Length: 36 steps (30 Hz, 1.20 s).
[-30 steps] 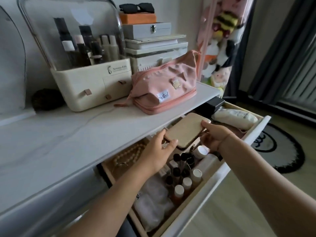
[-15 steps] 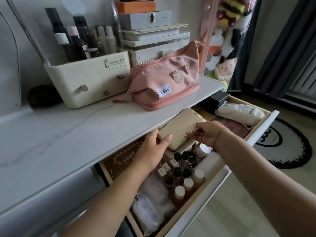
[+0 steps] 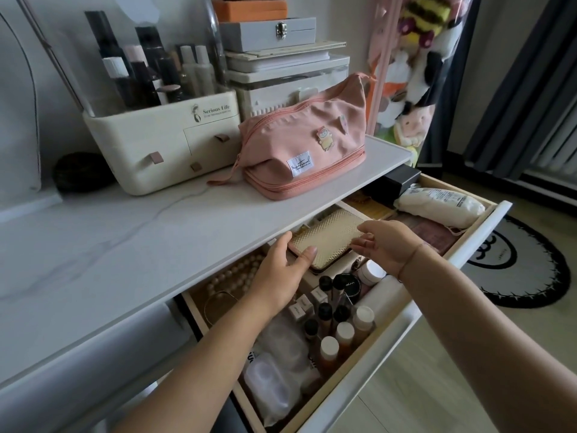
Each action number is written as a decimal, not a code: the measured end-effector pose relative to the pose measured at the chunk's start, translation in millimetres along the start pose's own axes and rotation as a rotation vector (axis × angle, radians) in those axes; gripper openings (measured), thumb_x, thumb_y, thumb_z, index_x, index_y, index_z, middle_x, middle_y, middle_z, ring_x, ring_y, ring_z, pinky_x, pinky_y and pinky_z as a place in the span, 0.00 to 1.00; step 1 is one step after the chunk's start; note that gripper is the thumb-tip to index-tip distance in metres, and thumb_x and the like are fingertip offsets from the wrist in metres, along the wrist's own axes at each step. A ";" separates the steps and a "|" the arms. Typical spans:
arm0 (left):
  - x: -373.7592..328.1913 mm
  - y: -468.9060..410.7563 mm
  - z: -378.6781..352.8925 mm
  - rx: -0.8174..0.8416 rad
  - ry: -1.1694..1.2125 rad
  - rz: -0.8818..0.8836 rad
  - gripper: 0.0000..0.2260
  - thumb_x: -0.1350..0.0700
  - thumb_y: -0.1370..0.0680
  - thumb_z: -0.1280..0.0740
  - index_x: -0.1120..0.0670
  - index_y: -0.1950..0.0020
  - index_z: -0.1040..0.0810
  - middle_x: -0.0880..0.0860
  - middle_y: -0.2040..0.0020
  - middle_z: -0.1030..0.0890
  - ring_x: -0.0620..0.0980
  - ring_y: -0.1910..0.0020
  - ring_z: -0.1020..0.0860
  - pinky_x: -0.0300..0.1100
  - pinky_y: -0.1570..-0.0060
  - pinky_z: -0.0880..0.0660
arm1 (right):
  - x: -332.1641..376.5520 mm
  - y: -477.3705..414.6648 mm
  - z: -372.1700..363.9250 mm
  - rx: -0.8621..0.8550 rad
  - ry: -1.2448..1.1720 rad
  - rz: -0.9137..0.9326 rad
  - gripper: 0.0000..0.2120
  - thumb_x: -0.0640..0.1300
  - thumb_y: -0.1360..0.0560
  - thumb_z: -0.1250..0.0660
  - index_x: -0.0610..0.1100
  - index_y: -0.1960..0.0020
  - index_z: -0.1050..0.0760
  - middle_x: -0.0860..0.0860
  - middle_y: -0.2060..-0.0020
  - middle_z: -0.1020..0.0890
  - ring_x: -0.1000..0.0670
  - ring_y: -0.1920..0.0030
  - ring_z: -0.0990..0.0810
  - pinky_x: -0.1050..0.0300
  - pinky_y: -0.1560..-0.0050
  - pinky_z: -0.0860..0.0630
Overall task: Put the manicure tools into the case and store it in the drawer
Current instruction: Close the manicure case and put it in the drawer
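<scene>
1. Case (image 3: 331, 235): flat, rectangular, gold with a quilted grain. It lies in the open drawer (image 3: 480, 242), between both hands.
2. Left hand (image 3: 281, 276): grips the case's near corner, thumb on top.
3. Right hand (image 3: 390, 248): fingers loose, touching the case's right end.
4. Tabletop (image 3: 125, 245): white, marble-veined, its edge just beyond the hands.
5. Bottles (image 3: 340, 329): capped and upright, packed below the hands.

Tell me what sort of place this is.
Probably a bedroom dressing table: a cosmetics organizer full of bottles and a pink toiletry bag stand on the white top, the open drawer below holds makeup bottles, and plush toys are piled beside it.
</scene>
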<state>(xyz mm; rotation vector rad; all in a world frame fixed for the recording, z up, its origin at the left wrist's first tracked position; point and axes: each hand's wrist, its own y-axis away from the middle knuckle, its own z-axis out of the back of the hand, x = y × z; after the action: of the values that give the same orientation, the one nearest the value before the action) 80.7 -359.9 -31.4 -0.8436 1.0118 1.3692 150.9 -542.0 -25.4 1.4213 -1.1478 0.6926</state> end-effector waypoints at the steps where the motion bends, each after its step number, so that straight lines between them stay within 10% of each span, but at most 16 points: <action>1: -0.1 0.3 -0.1 0.002 0.004 0.005 0.34 0.38 0.26 0.38 0.49 0.25 0.44 0.48 0.24 0.40 0.46 0.27 0.41 0.46 0.28 0.43 | 0.3 0.8 1.6 0.013 0.038 0.005 0.06 0.34 0.24 0.40 0.38 0.60 0.32 0.45 0.66 0.33 0.49 0.66 0.28 0.53 0.56 0.24; 11: -3.5 1.4 -1.3 -0.021 -0.028 0.016 0.29 0.42 0.23 0.39 0.52 0.25 0.41 0.53 0.30 0.31 0.47 0.32 0.31 0.37 0.40 0.37 | -3.2 7.6 -2.5 0.000 0.133 0.041 0.05 0.40 0.26 0.34 0.42 0.51 0.27 0.48 0.50 0.29 0.48 0.46 0.30 0.54 0.47 0.29; 18: -2.8 -4.6 -1.8 -0.028 -0.025 0.004 0.31 0.40 0.25 0.39 0.51 0.26 0.40 0.52 0.27 0.35 0.47 0.29 0.37 0.43 0.31 0.40 | -6.5 3.9 -9.3 0.039 0.013 0.067 0.02 0.38 0.27 0.34 0.41 0.55 0.26 0.44 0.54 0.29 0.47 0.48 0.28 0.54 0.44 0.25; 23: -4.2 4.1 2.5 0.006 -0.057 0.009 0.32 0.39 0.25 0.40 0.49 0.25 0.43 0.51 0.25 0.39 0.48 0.27 0.40 0.45 0.29 0.42 | -8.9 16.7 -12.5 0.004 0.303 0.191 0.26 0.42 0.26 0.34 0.38 0.31 0.36 0.44 0.37 0.29 0.47 0.39 0.29 0.48 0.33 0.32; 29: -11.6 47.1 9.0 0.142 -0.207 -0.091 0.36 0.33 0.29 0.43 0.43 0.24 0.47 0.43 0.24 0.46 0.44 0.26 0.44 0.47 0.28 0.43 | -24.1 90.3 30.0 -0.126 0.550 0.733 0.26 0.52 0.26 0.36 0.46 0.31 0.37 0.49 0.34 0.30 0.54 0.35 0.31 0.50 0.32 0.32; 36: -2.9 103.5 -2.2 0.240 -0.534 -0.263 0.44 0.28 0.34 0.43 0.45 0.23 0.53 0.38 0.24 0.55 0.35 0.26 0.58 0.43 0.26 0.56 | -102.9 130.9 80.1 0.013 0.972 0.903 0.47 0.73 0.36 0.38 0.52 0.25 0.48 0.53 0.24 0.53 0.49 0.24 0.51 0.34 0.30 0.41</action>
<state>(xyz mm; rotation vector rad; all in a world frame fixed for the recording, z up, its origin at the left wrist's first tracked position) -22.2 -357.6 -20.4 -0.3803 0.6057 1.1325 -20.6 -579.3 -83.2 0.3381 -0.9111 1.7658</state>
